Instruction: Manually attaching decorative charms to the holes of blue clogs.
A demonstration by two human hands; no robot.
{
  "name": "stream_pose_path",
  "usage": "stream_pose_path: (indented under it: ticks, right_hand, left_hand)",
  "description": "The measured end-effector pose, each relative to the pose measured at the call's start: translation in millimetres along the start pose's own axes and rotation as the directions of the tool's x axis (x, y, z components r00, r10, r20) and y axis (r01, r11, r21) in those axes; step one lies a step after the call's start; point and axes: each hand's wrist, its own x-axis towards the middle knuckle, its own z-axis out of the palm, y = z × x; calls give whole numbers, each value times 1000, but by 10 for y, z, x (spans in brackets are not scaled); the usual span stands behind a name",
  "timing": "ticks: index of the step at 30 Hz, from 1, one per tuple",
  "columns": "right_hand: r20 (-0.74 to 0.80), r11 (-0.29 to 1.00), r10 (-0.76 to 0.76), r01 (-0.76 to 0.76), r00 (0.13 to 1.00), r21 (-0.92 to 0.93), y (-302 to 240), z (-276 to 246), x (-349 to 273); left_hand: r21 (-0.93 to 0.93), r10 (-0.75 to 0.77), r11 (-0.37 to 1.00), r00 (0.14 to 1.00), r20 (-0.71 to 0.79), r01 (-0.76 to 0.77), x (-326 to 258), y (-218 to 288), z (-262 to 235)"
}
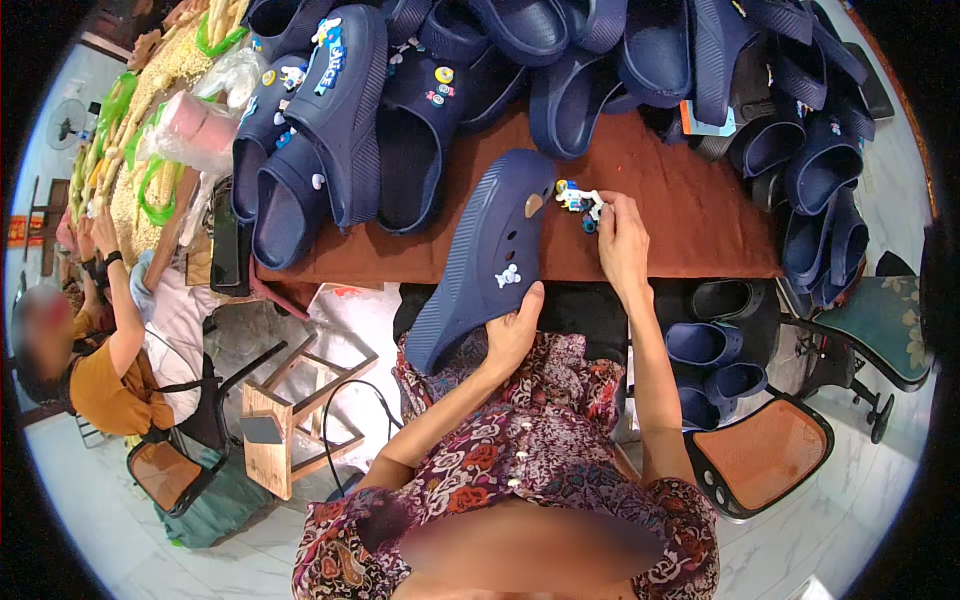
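My left hand (513, 334) grips a navy blue clog (478, 255) by its lower side, holding it tilted over the table's near edge. A small white figure-shaped charm (508, 276) sits on the clog's upper. Higher up are dark holes and a tan oval piece (533, 206). To the right of the clog, my right hand (624, 245) has its fingertips closed on a little cluster of white, yellow and blue shoe charms (580, 203). Whether all of these charms are in the fingers or some lie on the brown cloth (690, 225) I cannot tell.
Many navy clogs (350, 120) are heaped along the table's far side, some with charms. At left are a phone (228, 245), a bagged pink roll (197, 130) and a person (115, 385) working. Clogs (703, 343) lie under the table beside a chair (765, 450).
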Motion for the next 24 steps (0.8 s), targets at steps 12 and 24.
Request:
stream_pose_path:
  ticks: [12,24]
  right_hand:
    - [-138,977,-157,133,978,-169,-150,-96,-30]
    - [363,952,-167,54,917,302,-821,-51,-345]
  left_hand:
    - [-20,-49,999,998,-28,49,-55,17,95]
    - [-28,47,999,999,-3,-47,-64,-231,96]
